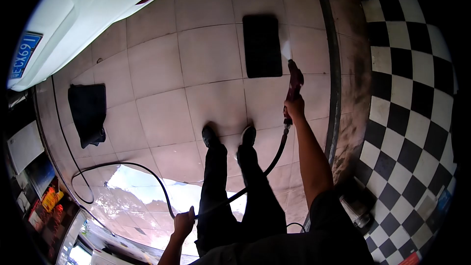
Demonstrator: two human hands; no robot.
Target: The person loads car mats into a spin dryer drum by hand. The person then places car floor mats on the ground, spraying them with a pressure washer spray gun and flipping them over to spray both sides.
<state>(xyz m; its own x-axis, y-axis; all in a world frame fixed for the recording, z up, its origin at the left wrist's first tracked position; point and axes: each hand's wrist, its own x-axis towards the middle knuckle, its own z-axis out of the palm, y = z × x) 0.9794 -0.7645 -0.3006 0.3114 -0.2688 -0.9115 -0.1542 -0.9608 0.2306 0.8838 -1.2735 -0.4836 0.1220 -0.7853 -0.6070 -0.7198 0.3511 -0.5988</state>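
Observation:
My right hand [295, 106] is closed around the grip of a dark red spray gun [295, 79]. A pale fan of spray leaves its nozzle toward the right edge of a black floor mat [262, 46] lying flat on the tiles. From the gun's base a black hose [280, 154] curves down across my legs. My left hand [184, 222] is closed around that hose near my left thigh. Farther left, a second black mat [88, 113] lies crumpled or folded on the floor.
A white car [98, 10] stands at the upper left. The hose loops over the wet, reflective tiles [132, 181] at lower left. A dark floor channel [334, 68] runs along the right, beside a black-and-white checkered surface [400, 118]. A metal cylinder-like object [360, 213] sits at lower right.

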